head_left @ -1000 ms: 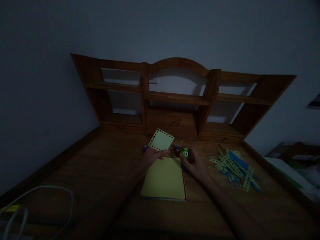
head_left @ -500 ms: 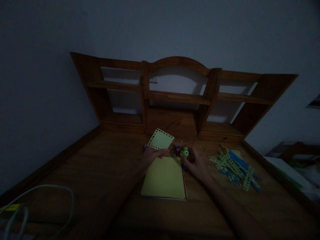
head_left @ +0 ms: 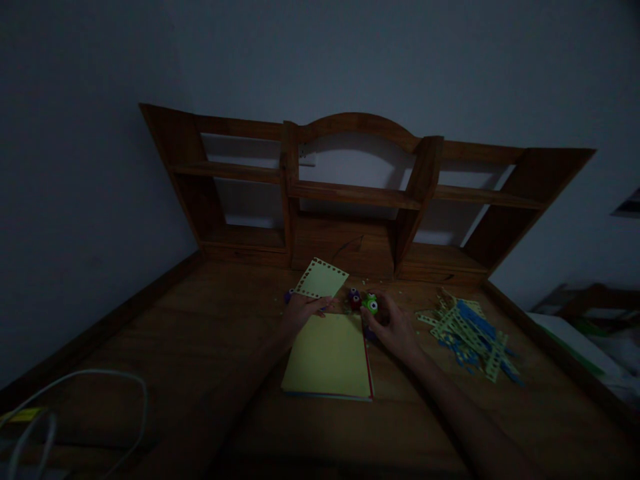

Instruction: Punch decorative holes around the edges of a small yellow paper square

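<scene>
My right hand [head_left: 397,327] has its thumb and fingers closed around a small green craft punch [head_left: 371,305] with round eye-like spots, at the top right corner of a stack of yellow paper [head_left: 327,357]. A red punch [head_left: 355,303] and purple pieces sit close by on its left. My left hand [head_left: 303,313] lies at the stack's top left corner, its fingers stretched out to the right. Just beyond it is a tilted pale sheet [head_left: 325,278] with shapes punched along two edges. A purple punch [head_left: 289,295] shows beside the left hand. Dim light blurs the fingertips.
On the right of the wooden desk [head_left: 200,320] lies a heap of punched yellow and blue strips [head_left: 473,337]. Tiny paper bits are scattered near the back. A wooden shelf unit [head_left: 350,195] stands behind. A white cable [head_left: 95,372] loops at the lower left.
My left hand's fingers have shifted very slightly at the stack's top edge. My right hand and the green punch stay in nearly the same place.
</scene>
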Demonstrator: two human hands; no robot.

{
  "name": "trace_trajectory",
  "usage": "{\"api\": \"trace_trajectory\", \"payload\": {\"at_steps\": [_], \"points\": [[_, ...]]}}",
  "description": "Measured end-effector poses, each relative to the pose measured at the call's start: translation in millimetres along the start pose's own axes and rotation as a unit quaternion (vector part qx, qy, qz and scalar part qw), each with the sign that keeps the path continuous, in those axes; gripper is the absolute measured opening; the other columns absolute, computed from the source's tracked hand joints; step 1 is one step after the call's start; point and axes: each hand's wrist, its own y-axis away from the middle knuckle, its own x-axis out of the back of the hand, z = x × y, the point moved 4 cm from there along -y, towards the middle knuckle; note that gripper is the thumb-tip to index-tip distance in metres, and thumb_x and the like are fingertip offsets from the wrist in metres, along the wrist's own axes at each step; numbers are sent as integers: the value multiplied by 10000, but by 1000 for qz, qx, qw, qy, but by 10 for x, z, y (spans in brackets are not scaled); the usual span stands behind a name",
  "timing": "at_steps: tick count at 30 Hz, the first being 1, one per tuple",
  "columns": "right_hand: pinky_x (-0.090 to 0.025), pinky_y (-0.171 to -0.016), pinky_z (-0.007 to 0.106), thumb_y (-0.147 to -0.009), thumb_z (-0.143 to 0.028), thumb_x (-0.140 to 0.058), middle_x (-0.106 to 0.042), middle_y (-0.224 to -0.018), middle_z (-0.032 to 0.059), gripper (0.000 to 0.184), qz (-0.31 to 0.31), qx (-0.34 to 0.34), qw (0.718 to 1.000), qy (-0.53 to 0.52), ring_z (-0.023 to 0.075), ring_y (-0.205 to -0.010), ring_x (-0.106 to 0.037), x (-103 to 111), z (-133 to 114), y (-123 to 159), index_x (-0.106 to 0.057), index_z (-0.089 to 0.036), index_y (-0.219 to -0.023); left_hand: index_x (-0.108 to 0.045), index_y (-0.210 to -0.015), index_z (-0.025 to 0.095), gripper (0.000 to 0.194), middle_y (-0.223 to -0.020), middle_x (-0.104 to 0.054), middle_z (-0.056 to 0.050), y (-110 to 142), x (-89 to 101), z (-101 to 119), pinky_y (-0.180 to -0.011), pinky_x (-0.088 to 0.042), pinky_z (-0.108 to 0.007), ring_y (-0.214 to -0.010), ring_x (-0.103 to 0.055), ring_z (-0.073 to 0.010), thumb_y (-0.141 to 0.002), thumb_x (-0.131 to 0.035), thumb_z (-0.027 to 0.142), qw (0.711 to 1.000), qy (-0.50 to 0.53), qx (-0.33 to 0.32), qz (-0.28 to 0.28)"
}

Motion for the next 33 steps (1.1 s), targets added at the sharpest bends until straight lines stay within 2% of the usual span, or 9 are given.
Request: {"api": "trace_trajectory", "payload": {"at_steps": [9,23,33], "points": [[-474,-546,275,-874,-449,-504,-674,-887,59,379,-6,-5,1000,16,195,-655,-628,13,-29,5,-519,-220,-1175,-726,-911,121,351,-948,-722,-129,26,-1,53,-589,-488,-270,-812,-658,-239,-700,-698,399,1000,-4,16,10],[-503,-592,290,-868,-440,-511,-682,-917,49,337,-4,1,1000,-9,197,-681,-643,7,-31,3,-530,-231,-1132,-743,-843,136,301,-884,-721,-104,21,3,2,-579,-468,-243,-746,-641,-201,-725,-672,404,999,-36,-2,2],[-508,-664,308,-867,-420,-518,-676,-947,54,331,2,10,1000,0,210,-771,-650,22,-65,-3,-531,-231,-1138,-723,-872,138,280,-918,-726,-101,14,-17,0,-586,-472,-244,-798,-654,-215,-712,-684,364,1000,-2,4,-1]]}}
